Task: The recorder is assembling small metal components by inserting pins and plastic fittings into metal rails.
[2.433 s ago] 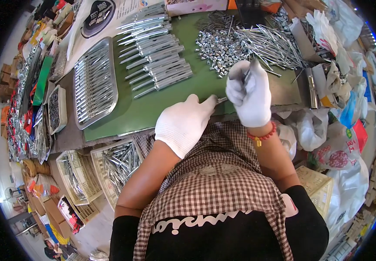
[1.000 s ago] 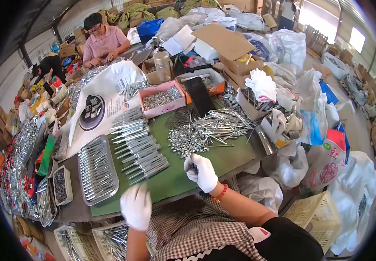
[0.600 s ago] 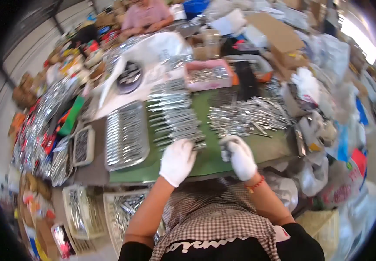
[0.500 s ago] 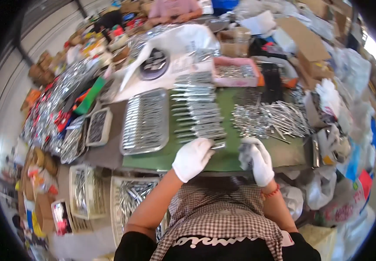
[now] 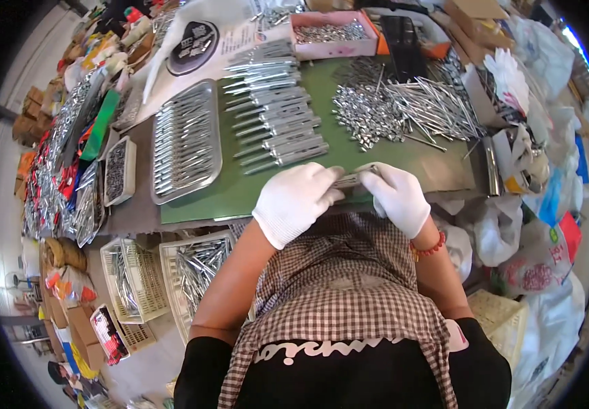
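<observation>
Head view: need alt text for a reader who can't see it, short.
Two white-gloved hands, left hand and right hand, hold a small metal piece between them over a green mat. Rows of metal tools, a metal tray and a heap of loose metal pins lie beyond.

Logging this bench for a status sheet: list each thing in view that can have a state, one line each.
left hand: gloved, grip closed on metal piece
right hand: gloved, grip closed on metal piece
metal piece: held between both hands
metal tray: filled in rows
pink box: open, holding metal parts
</observation>
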The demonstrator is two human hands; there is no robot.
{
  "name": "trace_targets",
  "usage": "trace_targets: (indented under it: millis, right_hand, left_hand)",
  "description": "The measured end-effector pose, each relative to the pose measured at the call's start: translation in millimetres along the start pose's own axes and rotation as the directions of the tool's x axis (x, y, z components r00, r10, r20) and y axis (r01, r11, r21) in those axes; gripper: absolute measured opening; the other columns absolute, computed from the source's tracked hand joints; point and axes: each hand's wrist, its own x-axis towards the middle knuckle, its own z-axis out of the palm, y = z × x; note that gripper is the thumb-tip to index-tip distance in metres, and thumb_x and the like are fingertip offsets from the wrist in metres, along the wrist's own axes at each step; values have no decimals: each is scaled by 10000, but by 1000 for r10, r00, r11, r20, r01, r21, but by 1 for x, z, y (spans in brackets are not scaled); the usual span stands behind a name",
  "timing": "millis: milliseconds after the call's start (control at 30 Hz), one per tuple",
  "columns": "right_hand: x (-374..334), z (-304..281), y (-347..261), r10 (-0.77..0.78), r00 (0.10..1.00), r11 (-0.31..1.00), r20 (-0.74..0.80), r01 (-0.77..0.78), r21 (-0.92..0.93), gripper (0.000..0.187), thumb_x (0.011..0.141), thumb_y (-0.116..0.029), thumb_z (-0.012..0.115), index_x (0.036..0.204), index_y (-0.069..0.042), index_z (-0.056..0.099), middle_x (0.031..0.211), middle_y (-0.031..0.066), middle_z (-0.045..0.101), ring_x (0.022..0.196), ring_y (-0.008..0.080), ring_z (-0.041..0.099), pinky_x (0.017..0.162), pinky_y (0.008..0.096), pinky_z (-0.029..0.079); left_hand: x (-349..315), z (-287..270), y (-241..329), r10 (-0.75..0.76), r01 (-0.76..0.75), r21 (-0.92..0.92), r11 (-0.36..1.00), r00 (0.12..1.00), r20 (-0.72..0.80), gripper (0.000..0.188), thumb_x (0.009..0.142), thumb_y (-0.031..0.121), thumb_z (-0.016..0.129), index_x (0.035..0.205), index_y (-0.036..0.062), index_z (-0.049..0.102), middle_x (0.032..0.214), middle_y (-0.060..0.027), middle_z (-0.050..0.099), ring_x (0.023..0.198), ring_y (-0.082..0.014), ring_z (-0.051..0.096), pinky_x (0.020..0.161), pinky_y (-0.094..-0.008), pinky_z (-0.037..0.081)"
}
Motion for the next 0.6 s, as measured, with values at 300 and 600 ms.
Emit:
trace_targets:
  millis: [300, 600]
  right_hand:
    - [-7, -7, -1, 95, 994, 989, -48, -88, 121, 222, 1000, -177, 534, 921, 0, 642, 613, -22, 526, 468, 43, 428, 439, 224, 341]
    - [-10, -18, 2, 59, 998, 998, 27, -59, 14, 209, 969, -193, 595, 918, 2, 651, 670, 28, 598, 544, 98, 540, 525, 265, 446]
  left_hand:
    - [17, -1, 31, -85, 43, 187, 981, 971, 222, 348, 870, 238, 661, 1205, 147, 624, 905, -86, 629, 794, -290, 651, 648, -386, 520]
    - [9, 7, 17, -49, 49, -1, 999, 998, 43, 320, 866, 222, 659, 1175, 140, 651, 920, -95, 638, 802, -302, 647, 700, -389, 524]
